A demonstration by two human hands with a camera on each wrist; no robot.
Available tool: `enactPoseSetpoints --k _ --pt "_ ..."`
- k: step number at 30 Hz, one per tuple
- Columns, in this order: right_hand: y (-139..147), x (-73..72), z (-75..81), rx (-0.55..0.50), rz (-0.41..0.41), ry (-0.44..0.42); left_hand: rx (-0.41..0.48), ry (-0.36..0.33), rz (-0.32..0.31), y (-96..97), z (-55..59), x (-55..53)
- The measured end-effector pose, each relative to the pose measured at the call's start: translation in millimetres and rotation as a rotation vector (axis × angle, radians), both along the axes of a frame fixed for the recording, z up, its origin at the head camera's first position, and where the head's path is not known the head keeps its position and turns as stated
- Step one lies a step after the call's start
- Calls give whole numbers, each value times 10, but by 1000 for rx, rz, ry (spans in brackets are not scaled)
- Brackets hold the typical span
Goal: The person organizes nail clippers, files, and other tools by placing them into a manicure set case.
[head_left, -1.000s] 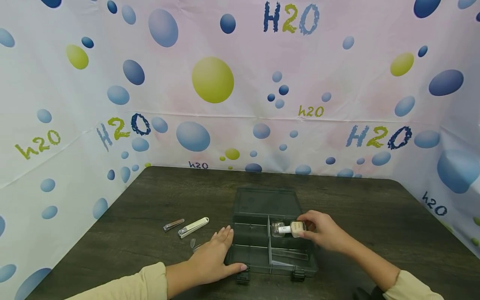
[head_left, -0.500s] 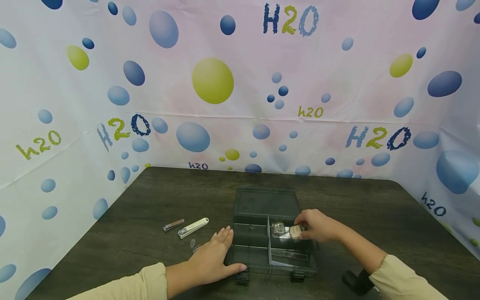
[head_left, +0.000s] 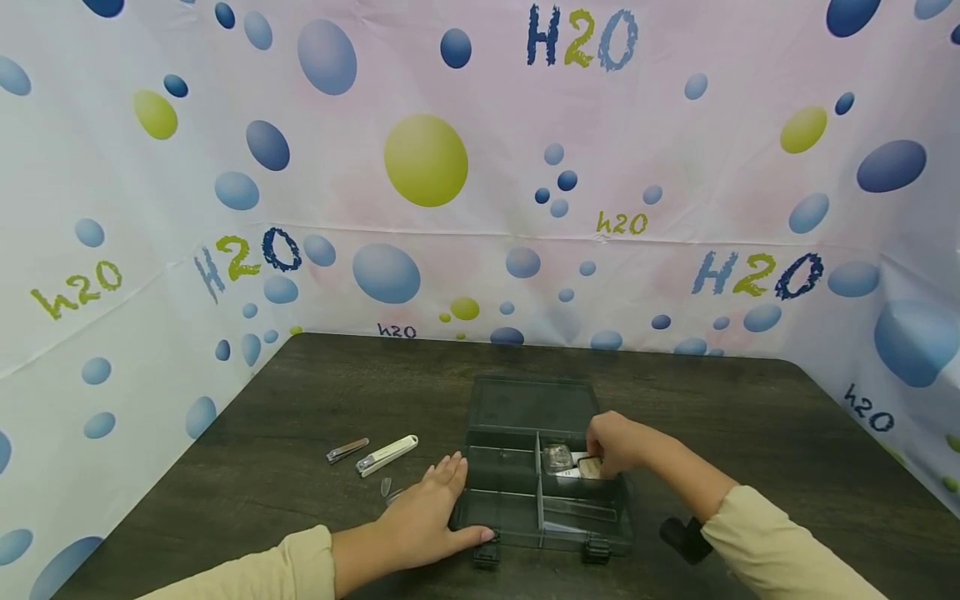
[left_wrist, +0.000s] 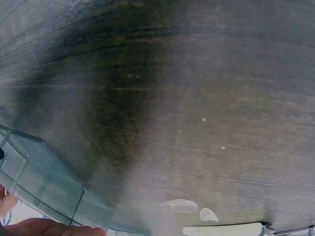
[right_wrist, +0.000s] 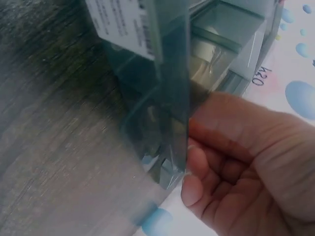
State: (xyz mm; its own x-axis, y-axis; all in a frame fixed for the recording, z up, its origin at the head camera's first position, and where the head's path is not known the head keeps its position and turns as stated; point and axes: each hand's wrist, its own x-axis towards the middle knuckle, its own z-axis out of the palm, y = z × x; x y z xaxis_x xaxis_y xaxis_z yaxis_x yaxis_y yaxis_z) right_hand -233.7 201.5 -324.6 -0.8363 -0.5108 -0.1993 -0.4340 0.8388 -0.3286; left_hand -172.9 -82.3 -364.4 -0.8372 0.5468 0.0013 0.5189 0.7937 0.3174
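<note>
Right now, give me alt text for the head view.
A person's right hand holds a beige nail polish bottle inside an open, translucent gray compartment box, while the left hand rests along the box's left side. Two nail clippers lie farther left on the dark tabletop.

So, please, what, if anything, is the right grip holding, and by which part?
The right grip apparently holds the boxy, cream, glassy bottle by its body.

smoky green box (head_left: 501, 467), beige bottle (head_left: 590, 468), dotted backdrop (head_left: 510, 108)
</note>
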Motion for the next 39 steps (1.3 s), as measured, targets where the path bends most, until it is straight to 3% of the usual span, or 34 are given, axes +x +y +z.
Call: enactPoseSetpoints --k 4,9,17,24,26,30,34,39 --pt "-40 -14 -6 60 4 24 3 -2 -5 1 1 1" --pt "-11 -20 -21 57 2 28 3 1 -5 2 -3 -1" --pt "86 -1 -43 -42 71 45 5 -3 -1 1 -3 -1" --pt "166 14 -70 -182 135 149 10 14 8 3 -16 -3" --pt "184 55 -82 -223 120 194 6 13 8 4 -15 -4" --pt "191 194 -99 -244 9 253 -13 13 6 8 4 -9" --pt "203 379 -133 -216 -89 242 -33 17 5 18 25 -12" --pt "203 645 -266 -150 -154 261 -42 14 2 25 42 -10"
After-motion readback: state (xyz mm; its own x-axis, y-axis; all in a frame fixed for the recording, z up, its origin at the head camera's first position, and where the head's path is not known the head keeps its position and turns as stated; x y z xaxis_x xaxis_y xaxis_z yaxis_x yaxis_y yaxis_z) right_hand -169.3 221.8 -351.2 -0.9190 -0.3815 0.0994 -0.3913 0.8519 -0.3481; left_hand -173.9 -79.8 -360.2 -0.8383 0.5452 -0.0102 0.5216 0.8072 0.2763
